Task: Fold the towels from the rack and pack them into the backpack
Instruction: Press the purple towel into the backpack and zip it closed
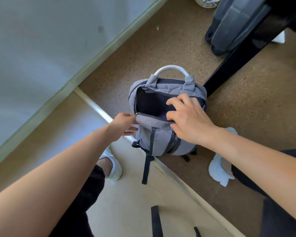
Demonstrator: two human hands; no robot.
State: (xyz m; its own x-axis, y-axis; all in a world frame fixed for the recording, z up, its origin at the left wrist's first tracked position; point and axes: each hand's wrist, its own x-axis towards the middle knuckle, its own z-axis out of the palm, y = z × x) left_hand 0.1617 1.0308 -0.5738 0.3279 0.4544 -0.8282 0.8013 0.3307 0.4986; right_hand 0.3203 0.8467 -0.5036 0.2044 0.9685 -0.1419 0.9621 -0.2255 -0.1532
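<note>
The left hand pinches the grey backpack flap; the right hand rests spread, fingers loose, apparently over something purple inside.

It looked like a room in a home, seen at floor level. A brown speckled carpet met a pale wall with a light skirting board, and a woven basket and a dark furniture leg stood near a grey backpack.
</note>
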